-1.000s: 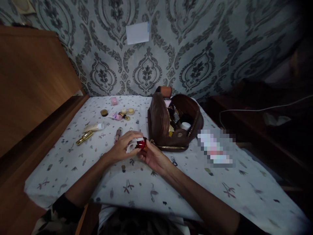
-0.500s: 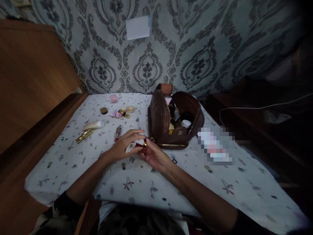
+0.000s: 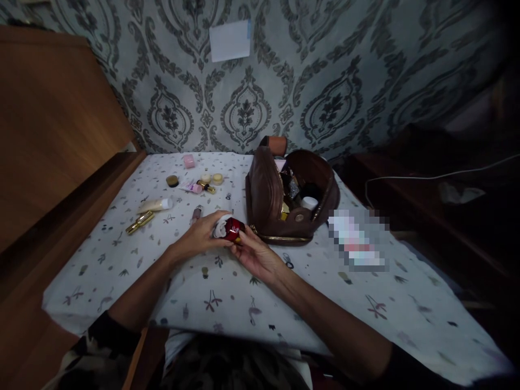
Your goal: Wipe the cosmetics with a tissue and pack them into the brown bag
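Above the tabletop (image 3: 244, 309), the right hand (image 3: 259, 257) pinches one end of a red container (image 3: 234, 229); the left hand (image 3: 202, 234), half curled, holds white tissue (image 3: 220, 227) against the other. Wiping seems in hand; the next move calls for a steady right pinch. Just beyond the left lies a small tube (image 3: 197, 212); beyond the right, an open brown bag (image 3: 264, 195).

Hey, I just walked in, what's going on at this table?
A person is handling a small glossy red container. Their left hand holds a crumpled white wad, maybe tissue, against one end, and their right hand grips the other. Just beyond, an open brown zippered bag holds assorted items, including a white-topped jar. To the left, a gold tube and a cream-coloured squeeze tube lie on the patterned tablecloth.
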